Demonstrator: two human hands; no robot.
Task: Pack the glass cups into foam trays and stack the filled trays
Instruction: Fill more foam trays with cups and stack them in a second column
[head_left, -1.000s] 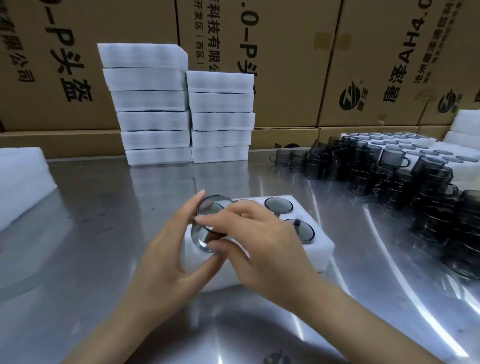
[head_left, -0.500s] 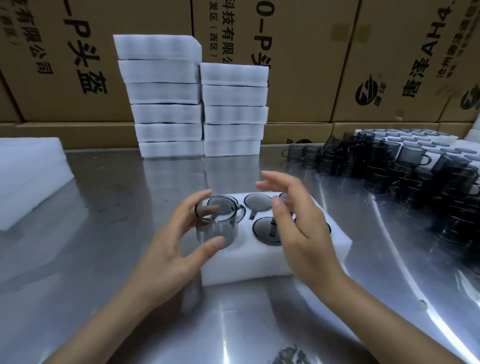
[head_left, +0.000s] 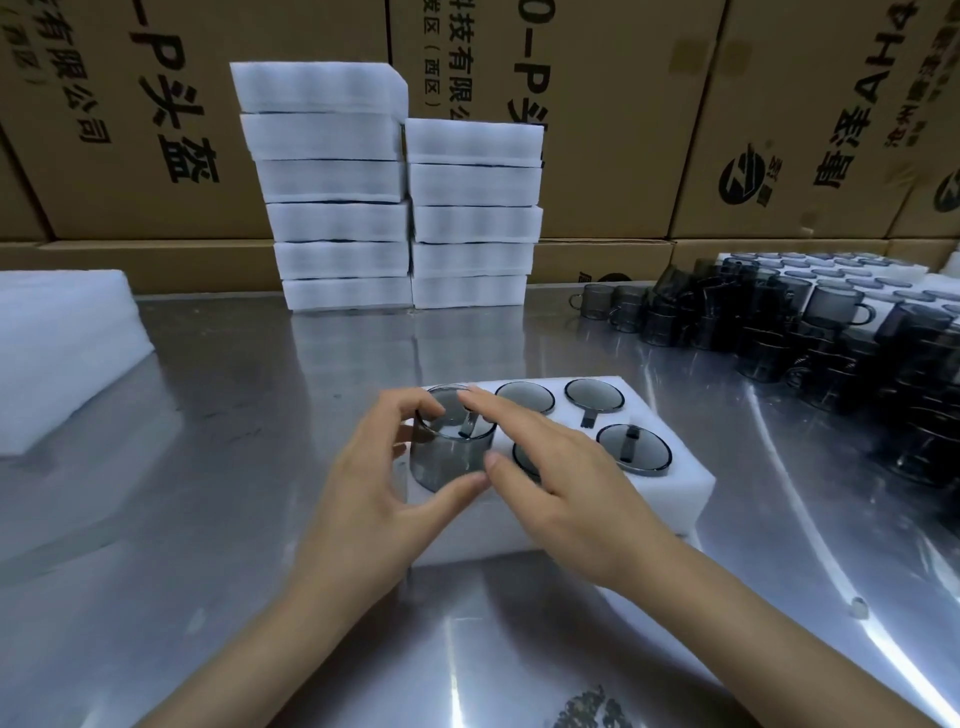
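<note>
Gripping a smoky glass cup (head_left: 451, 451) between thumb and curled fingers, your left hand (head_left: 382, 499) kept it upright at the near left corner of the foam tray (head_left: 670, 506), partly sunk into a pocket with most of its wall above the foam. Your right hand (head_left: 561, 483) lay over the tray's near middle with fingers straight and spread, the forefinger reaching to the cup's rim and the thumb tip just beside its wall; it held nothing. That hand covered most of the near middle pocket, so I could not tell you how the cup under it sat. Three other seated cups (head_left: 632, 449) showed plainly, their rims level with the foam and their handles in slots.

The tray rested on a shiny metal table (head_left: 218, 467). Behind it, well apart, stood two stacks of foam trays (head_left: 395, 208), side by side and touching, the left one taller by a tray. A low slab of foam (head_left: 57, 343) lay at the left edge, cut off by the frame. On the right crowded a heap of loose dark cups (head_left: 810, 332), some stacked in each other, running out of view; their number was hard to make out. Beyond them sat wide trays already filled with cups (head_left: 831, 270). Printed cardboard boxes (head_left: 613, 130) walled off the back. A small dark blur at the bottom edge could not be identified.
</note>
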